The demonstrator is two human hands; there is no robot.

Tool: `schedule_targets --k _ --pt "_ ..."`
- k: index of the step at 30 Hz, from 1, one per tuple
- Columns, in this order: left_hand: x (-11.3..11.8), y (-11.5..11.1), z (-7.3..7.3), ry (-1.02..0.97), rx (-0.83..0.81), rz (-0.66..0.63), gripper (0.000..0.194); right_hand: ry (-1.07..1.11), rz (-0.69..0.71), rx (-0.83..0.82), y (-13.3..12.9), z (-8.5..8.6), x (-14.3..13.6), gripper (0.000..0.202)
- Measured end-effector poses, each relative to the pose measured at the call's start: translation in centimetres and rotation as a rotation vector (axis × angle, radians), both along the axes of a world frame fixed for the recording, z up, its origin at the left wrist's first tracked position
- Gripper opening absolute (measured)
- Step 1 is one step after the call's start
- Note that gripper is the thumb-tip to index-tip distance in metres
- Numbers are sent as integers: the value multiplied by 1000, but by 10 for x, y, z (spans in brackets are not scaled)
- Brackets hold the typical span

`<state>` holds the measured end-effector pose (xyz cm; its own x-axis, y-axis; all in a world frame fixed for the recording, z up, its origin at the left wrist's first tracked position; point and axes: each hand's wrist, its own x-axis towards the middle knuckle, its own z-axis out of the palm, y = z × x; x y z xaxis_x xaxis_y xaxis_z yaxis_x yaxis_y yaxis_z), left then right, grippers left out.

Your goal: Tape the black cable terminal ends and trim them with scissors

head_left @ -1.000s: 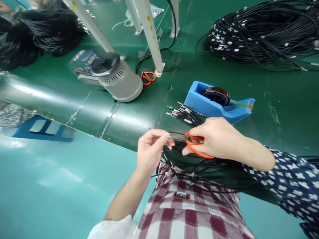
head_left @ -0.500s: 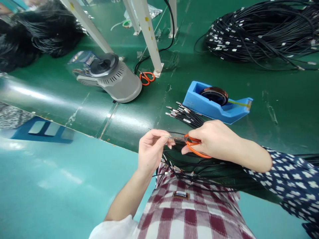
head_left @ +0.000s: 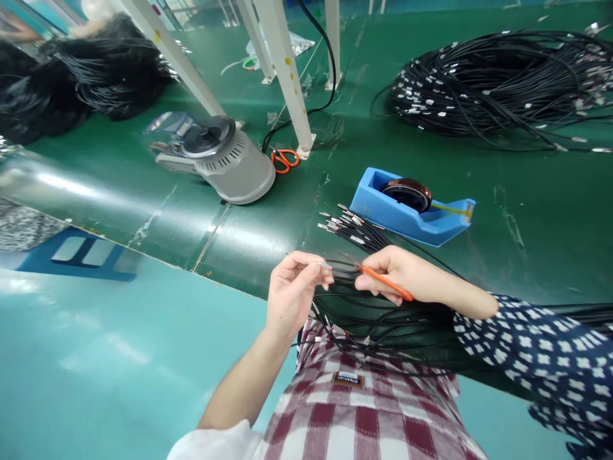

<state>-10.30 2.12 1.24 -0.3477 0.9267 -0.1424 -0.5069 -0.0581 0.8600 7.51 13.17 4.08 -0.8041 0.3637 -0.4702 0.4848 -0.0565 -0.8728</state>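
Between thumb and fingers, my left hand (head_left: 297, 281) pinches the end of a thin black cable (head_left: 341, 262), close to its pale tip. My right hand (head_left: 397, 271) grips orange-handled scissors (head_left: 385, 282), whose blades point up and left, apart from the cable end. Whether the blades are parted is hard to make out. Loose black cables (head_left: 383, 338) run below both hands and over the checked apron (head_left: 354, 409). Just beyond my hands lies a bundle of cables (head_left: 357, 227) with light-coloured ends, next to a blue tape dispenser (head_left: 412, 214).
A large cable coil (head_left: 479, 89) lies at the back right. Left of centre stands a grey machine (head_left: 234, 166), with another pair of orange scissors (head_left: 286, 161) beside a white post (head_left: 287, 76). More black cables (head_left: 110, 70) are piled far left, near another person's arm (head_left: 16, 29).
My right hand has drawn the scissors back from my left fingers and turned them, so the handles now appear edge-on. My left hand still pinches the cable. The camera view has shifted slightly.
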Motion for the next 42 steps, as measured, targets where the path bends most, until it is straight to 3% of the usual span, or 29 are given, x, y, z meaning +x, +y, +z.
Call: schedule_targets --k 4,13,20,22,27,30,33,42 --pt "-4 5 2 47 -59 77 9 83 -112 -37 -2 -7 12 47" --pt "-11 10 12 146 -53 120 18 93 -116 10 -3 -8 18 43" --pt "-15 7 21 250 -61 95 13 73 -90 17 -5 -13 22 48" --pt "-15 5 22 261 -58 81 13 13 -67 150 -7 -11 23 49" --pt "-9 -1 25 330 -1 99 11 -131 -12 817 -12 10 13 52" --pt "-3 -5 27 358 11 122 13 -114 31 1042 -14 22 4 55" --pt "1 -8 29 371 10 128 15 -122 78 1124 -14 27 -1 59" --pt "4 -8 27 341 42 115 13 -143 138 1125 -16 29 -1 63"
